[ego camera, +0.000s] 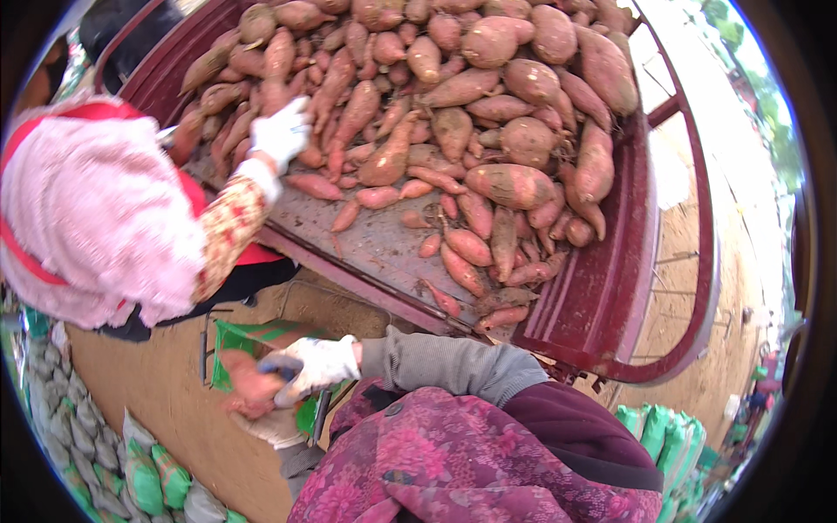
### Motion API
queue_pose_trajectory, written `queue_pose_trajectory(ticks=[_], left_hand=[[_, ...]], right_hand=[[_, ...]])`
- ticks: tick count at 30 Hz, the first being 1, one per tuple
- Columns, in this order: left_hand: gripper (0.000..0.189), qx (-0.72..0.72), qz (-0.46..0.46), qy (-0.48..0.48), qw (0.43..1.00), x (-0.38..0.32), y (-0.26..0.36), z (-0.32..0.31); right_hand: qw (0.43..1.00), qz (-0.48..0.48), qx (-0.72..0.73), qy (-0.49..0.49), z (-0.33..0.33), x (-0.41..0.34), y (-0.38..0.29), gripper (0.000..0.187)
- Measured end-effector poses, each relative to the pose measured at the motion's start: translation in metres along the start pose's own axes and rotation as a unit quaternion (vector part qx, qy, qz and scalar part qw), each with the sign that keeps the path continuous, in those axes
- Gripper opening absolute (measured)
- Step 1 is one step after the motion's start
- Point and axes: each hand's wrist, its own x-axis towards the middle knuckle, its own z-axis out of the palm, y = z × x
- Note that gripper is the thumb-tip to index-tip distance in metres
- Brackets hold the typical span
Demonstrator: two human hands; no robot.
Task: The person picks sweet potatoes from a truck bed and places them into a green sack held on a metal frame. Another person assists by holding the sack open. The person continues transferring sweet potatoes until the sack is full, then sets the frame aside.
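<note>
My left hand [278,426], in a pale work glove, holds sweet potatoes [245,379] from below at the lower left. Over them is my right hand [320,367], also gloved, shut on a small dark object [280,366] that I cannot make out fully. Both hands are beside a green bag [230,340] propped open on a metal frame [204,346]. Beyond my arms, a large heap of sweet potatoes [451,131] lies on the dark red metal cargo bed [588,314], with small ones near its edge.
A co-worker in a pink head covering [98,209] stands at the left, a gloved hand [281,134] on the heap. Filled green and white sacks [144,477] stand at the lower left, others [667,438] at the lower right. A curved red rail [703,216] bounds the cargo bed's right side.
</note>
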Motion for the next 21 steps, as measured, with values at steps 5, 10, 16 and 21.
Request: queue_pose_trajectory(ticks=[5, 10, 16, 21], left_hand=[[0.048, 0.139, -0.051, 0.012, 0.989, 0.034, 0.005, -0.058], [0.057, 0.094, -0.178, 0.191, 0.961, 0.049, -0.003, -0.02], [0.037, 0.141, -0.291, -0.093, 0.942, 0.066, -0.091, 0.141], [0.054, 0.109, -0.48, -0.281, 0.824, 0.022, -0.217, 0.275]], right_hand=[[0.977, 0.013, -0.104, 0.186, -0.054, -0.052, 0.028, 0.064], [0.661, -0.03, -0.235, 0.712, -0.157, -0.173, 0.051, 0.054], [0.524, 0.331, -0.57, 0.539, -0.24, -0.284, 0.029, 0.088], [0.583, 0.385, -0.518, 0.494, -0.268, -0.295, 0.019, 0.096]])
